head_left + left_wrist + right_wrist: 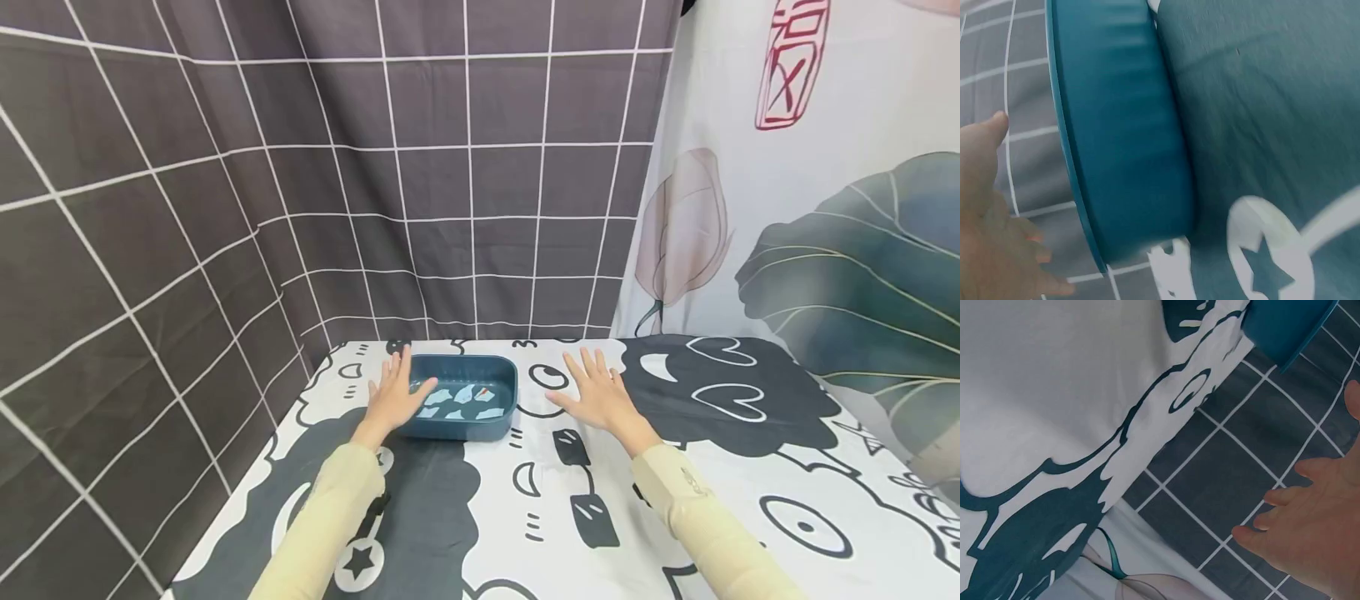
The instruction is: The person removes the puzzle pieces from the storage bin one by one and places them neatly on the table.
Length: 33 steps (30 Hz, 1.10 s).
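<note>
A dark teal rectangular basin stands on the patterned cloth, towards its far side. Several pale blue-white flat pieces show on its bottom, one with a red mark. My left hand is at the basin's left end, fingers spread, overlapping its rim in the head view. In the left wrist view the basin's side lies beside that hand. To the right of the basin my right hand is held apart from it, fingers spread and holding nothing. The right wrist view shows a corner of the basin beyond the fingers.
A black-and-white cartoon cloth covers the table. Behind and to the left hangs a dark grey curtain with a white grid. At the right is a pale curtain printed with flowers, large leaves and a red seal.
</note>
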Each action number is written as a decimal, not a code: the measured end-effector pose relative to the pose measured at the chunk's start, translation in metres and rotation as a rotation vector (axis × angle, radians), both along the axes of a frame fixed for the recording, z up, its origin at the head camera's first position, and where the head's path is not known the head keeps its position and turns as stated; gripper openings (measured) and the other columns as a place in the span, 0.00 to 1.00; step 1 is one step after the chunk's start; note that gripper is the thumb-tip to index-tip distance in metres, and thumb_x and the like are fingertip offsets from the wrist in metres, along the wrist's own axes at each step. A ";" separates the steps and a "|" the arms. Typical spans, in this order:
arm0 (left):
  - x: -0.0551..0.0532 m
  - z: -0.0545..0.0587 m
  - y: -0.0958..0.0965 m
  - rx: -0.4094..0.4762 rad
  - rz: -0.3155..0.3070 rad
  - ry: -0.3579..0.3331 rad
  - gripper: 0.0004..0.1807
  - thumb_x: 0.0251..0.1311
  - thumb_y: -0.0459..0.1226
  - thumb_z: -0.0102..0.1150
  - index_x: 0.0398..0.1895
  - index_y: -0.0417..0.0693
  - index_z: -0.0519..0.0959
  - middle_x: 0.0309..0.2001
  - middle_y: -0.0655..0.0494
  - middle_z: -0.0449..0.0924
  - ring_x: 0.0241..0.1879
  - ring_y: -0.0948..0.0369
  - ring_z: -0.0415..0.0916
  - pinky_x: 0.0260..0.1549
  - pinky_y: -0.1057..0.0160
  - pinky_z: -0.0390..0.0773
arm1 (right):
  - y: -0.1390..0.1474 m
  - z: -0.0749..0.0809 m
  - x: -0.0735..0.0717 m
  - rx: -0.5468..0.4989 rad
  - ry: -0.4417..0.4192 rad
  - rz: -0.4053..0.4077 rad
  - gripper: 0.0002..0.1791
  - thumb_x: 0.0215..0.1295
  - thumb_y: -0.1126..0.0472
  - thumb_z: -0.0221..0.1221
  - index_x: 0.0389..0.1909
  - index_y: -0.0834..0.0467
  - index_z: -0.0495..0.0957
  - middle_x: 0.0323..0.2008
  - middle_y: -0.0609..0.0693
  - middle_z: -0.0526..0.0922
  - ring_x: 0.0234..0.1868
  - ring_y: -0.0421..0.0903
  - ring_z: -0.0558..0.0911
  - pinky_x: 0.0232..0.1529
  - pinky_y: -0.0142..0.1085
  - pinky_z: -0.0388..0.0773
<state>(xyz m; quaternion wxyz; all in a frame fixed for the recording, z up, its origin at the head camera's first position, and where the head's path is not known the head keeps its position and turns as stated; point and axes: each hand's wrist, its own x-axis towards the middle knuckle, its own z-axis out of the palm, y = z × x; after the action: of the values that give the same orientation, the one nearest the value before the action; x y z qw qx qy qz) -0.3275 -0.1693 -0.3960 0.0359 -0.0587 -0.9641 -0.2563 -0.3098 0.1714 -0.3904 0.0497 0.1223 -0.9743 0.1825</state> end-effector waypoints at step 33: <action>-0.006 -0.024 -0.056 0.457 0.089 -0.113 0.30 0.67 0.31 0.43 0.70 0.26 0.56 0.67 0.25 0.61 0.68 0.36 0.63 0.67 0.43 0.71 | -0.092 0.001 -0.035 -0.380 -0.067 0.240 0.27 0.64 0.64 0.60 0.62 0.71 0.69 0.60 0.68 0.76 0.60 0.63 0.77 0.65 0.52 0.76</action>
<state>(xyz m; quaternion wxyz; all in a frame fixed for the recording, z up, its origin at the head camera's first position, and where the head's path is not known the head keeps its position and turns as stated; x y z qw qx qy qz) -0.3332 -0.2251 -0.4199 0.0055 0.0081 -0.8831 -0.4691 -0.3448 0.0792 -0.3898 0.0173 0.2195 -0.9020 0.3714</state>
